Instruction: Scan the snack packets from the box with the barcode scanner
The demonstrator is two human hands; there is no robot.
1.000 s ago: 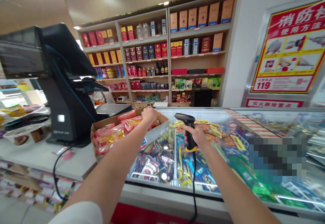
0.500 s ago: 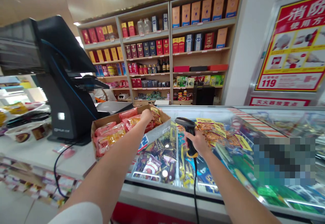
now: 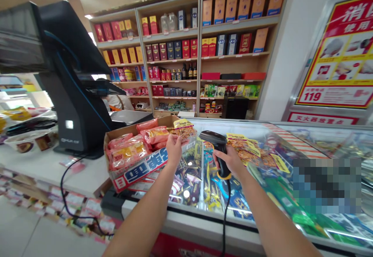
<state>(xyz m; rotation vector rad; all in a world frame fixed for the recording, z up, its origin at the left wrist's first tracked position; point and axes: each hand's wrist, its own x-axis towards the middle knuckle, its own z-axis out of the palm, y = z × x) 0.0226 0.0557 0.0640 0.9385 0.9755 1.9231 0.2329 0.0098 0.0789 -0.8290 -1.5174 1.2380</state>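
Both bare hands are raised over a glass-topped chest freezer (image 3: 210, 226) at a shop checkout. The left hand (image 3: 174, 150) stands upright, fingers narrowed at the lower edge of a yellow-labelled snack packet (image 3: 183, 132), which sits just above them; the contact is partly hidden, so a firm hold cannot be told. The right hand (image 3: 230, 162) wraps the handle of a black corded barcode scanner (image 3: 217, 148), its nose angled left, toward the packet. The black cable (image 3: 225, 226) hangs slack past the freezer front, leaving the scanner free to move. An open brown cardboard box (image 3: 136, 170) of red-and-yellow sausage packets (image 3: 128, 154) overlaps the white worktop (image 3: 43, 171) and the freezer, within easy reach of the left hand. A black checkout terminal (image 3: 78, 121) stands beside it, with a co-worker's pale sleeve (image 3: 116, 102) mostly cut off behind. A pixelated patch (image 3: 326, 181) masks the freezer's right side; the packet's print is too small to read.
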